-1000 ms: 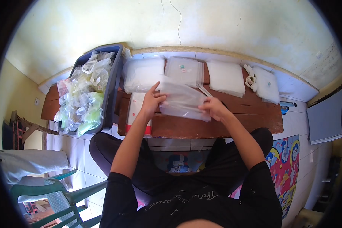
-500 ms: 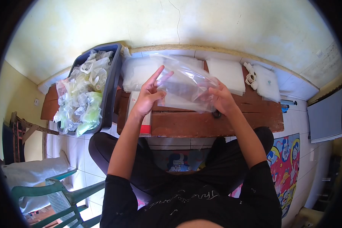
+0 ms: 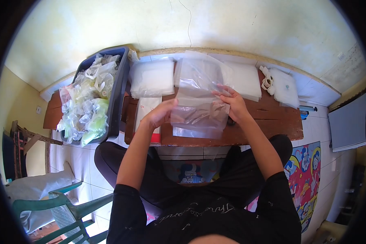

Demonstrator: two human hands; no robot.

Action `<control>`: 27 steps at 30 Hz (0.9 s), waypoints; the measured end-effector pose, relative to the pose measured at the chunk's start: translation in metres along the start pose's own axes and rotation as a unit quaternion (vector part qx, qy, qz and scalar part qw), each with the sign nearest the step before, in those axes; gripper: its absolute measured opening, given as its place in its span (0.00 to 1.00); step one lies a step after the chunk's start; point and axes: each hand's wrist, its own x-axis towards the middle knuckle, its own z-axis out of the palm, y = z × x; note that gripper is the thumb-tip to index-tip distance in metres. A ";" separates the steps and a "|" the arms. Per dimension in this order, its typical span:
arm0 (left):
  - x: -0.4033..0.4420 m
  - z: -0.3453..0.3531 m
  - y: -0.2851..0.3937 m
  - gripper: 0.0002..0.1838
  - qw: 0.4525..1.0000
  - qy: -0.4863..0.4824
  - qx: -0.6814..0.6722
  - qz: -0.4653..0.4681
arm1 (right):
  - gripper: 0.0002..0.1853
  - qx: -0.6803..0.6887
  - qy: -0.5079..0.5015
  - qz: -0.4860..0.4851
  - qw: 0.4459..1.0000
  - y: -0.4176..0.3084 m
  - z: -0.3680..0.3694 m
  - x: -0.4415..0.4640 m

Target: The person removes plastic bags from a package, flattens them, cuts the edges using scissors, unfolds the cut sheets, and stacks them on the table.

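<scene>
A clear plastic bag (image 3: 199, 105) is spread upright between my two hands above the wooden bench. My left hand (image 3: 160, 114) is closed on its left edge, thumb in front and fingers behind the film. On the opposite edge, my right hand (image 3: 234, 105) pinches the plastic between thumb and fingers. Behind the bag lie a stack of clear bags (image 3: 150, 79) on the left and another stack of bags (image 3: 246, 79) on the right, both partly covered from view. A white and red packet (image 3: 149, 106) lies beside my left hand.
A dark grey tub (image 3: 118, 97) full of bagged items stands at the left of the brown bench (image 3: 268, 126). Farther right are a white roll or strap (image 3: 267, 81) and more clear bags (image 3: 286, 89). A green chair (image 3: 69, 205) stands at lower left.
The bag has turned from slanted to upright and hangs lower, in front of the bench. My left hand has moved down, its raised index finger now folded onto the bag's edge.
</scene>
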 end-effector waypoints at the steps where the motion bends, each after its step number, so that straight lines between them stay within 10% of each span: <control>1: 0.007 -0.008 -0.011 0.29 0.995 -0.029 0.087 -0.034 | 0.24 -0.011 0.014 -0.007 1.000 0.001 -0.007 0.002; 9: 0.031 -0.016 -0.046 0.18 0.978 0.027 0.178 -0.107 | 0.18 -0.091 0.030 -0.087 0.992 0.007 -0.030 0.005; 20: 0.040 -0.011 -0.048 0.09 0.969 0.133 0.126 0.165 | 0.13 -0.208 -0.105 -0.275 0.933 -0.014 0.004 -0.019; 23: 0.037 -0.016 -0.047 0.09 0.964 0.174 0.172 0.104 | 0.14 -0.257 -0.038 -0.139 0.956 -0.019 0.002 -0.018; 27: 0.036 -0.027 -0.066 0.13 0.964 0.195 0.170 0.054 | 0.18 -0.378 -0.060 -0.231 0.894 0.032 -0.055 0.011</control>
